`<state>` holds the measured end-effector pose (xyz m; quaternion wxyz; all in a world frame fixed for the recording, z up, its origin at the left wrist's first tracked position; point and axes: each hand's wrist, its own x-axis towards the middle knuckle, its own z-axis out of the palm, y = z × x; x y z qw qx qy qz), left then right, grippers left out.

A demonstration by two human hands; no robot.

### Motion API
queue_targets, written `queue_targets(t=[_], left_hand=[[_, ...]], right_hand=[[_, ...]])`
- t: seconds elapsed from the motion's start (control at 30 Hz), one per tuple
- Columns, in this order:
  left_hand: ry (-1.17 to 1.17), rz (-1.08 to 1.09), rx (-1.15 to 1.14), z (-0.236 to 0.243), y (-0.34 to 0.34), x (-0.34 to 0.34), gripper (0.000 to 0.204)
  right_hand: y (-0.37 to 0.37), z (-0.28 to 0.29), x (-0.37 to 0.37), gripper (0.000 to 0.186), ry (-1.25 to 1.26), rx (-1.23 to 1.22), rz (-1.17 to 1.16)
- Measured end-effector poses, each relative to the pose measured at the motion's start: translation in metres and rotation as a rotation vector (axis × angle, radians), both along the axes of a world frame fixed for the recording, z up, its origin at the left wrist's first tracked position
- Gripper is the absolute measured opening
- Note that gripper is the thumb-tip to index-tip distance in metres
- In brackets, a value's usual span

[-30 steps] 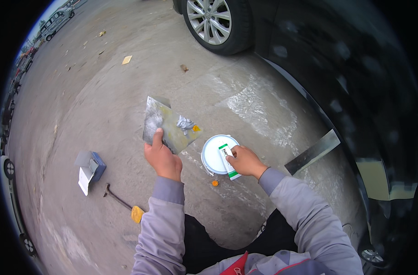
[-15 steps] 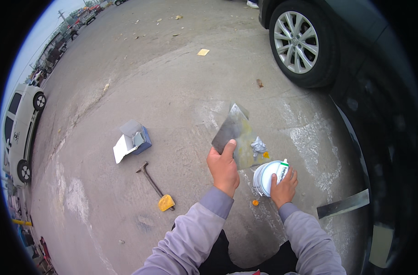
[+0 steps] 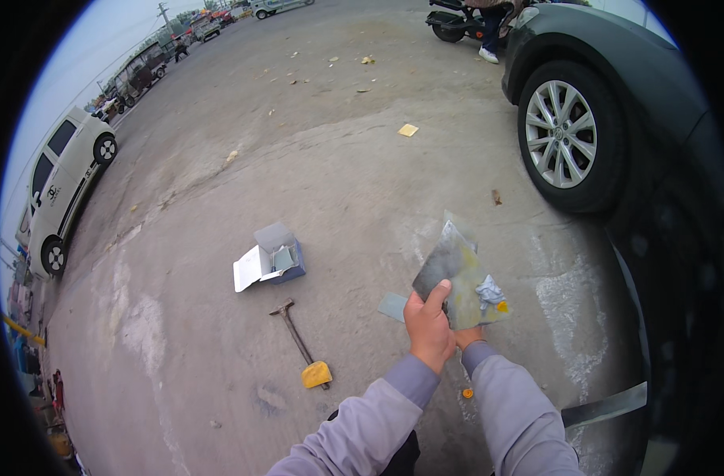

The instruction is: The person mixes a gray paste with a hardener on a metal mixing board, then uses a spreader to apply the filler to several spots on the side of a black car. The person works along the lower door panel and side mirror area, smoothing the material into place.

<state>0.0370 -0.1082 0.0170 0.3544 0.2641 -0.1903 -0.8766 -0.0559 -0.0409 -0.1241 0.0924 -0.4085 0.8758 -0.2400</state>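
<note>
While tight in L hand point(image 3: 430, 328), plate point(image 3: 445, 266) blotchy grey-yellow w/ grey/orange paste point(image 3: 490, 291), R hand point(image 3: 468, 336) grip unclear

"Held?"
"Plate point(image 3: 457, 274), in my left hand point(image 3: 430, 329); paste point(image 3: 489, 291) on its right part; my right hand point(image 3: 467, 335) behind it, mostly hidden. Strip point(image 3: 392, 307), just left of my left hand; support hidden."

"Ground point(image 3: 195, 333), left?"
"Box point(image 3: 276, 260), left of the plate; hammer point(image 3: 300, 339), nearer me than the box, a flat piece point(image 3: 317, 374) across its handle end."

"Right?"
"Cap point(image 3: 467, 393), between my sleeves point(image 3: 358, 424); long blade point(image 3: 604, 405), farther right, beside a car point(image 3: 640, 55)."

"Beyond?"
"That car's wheel point(image 3: 560, 135), ahead and right; motorbike point(image 3: 449, 25) past it; second car point(image 3: 60, 178), far left."
</note>
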Motion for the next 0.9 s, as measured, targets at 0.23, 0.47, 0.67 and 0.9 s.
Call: queue_targets(t=[0.23,0.47,0.67,0.9], left_hand=[[0.106,-0.13,0.038,-0.005,0.014,-0.019,0.031],[0.242,-0.533,0.249,-0.037,0.042,-0.056,0.029],[0.393,-0.876,0.306,-0.046,0.086,-0.075,0.029],[0.181,-0.914,0.277,-0.064,0.116,-0.087,0.032]], right_hand=[[-0.001,0.005,-0.008,0.061,-0.176,-0.192,-0.009],[0.122,0.089,-0.07,0.06,-1.397,-1.15,-0.275],[0.186,0.133,-0.074,0.039,-1.026,-1.061,-0.405],[0.257,0.098,-0.06,0.032,-0.859,-1.341,-0.708]])
